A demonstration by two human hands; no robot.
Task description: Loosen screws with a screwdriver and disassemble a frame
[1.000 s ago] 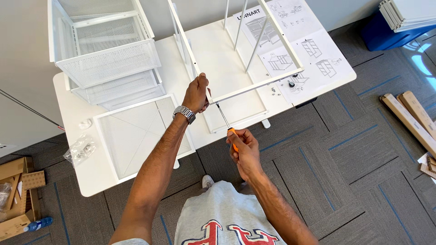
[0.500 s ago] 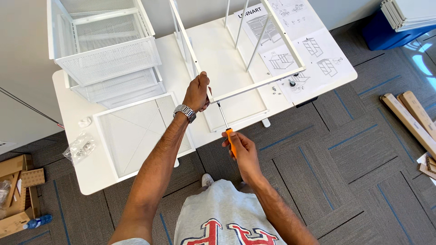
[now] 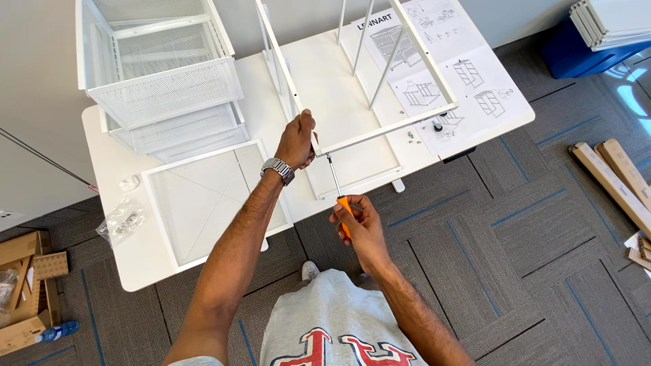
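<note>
My left hand [image 3: 296, 141] is clenched on the near corner of the white metal frame [image 3: 380, 130], centre frame on the white worktop [image 3: 135, 251]. My right hand [image 3: 361, 226] fingers are wrapped round the orange-handled screwdriver [image 3: 338, 191], tip up at that corner (contact hidden by my left hand). Mesh drawers [image 3: 159, 74] upper left, instruction sheets [image 3: 447, 68] upper right.

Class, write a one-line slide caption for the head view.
Left hand steadies white metal frame corner while right hand drives orange-handled screwdriver into it.
</note>
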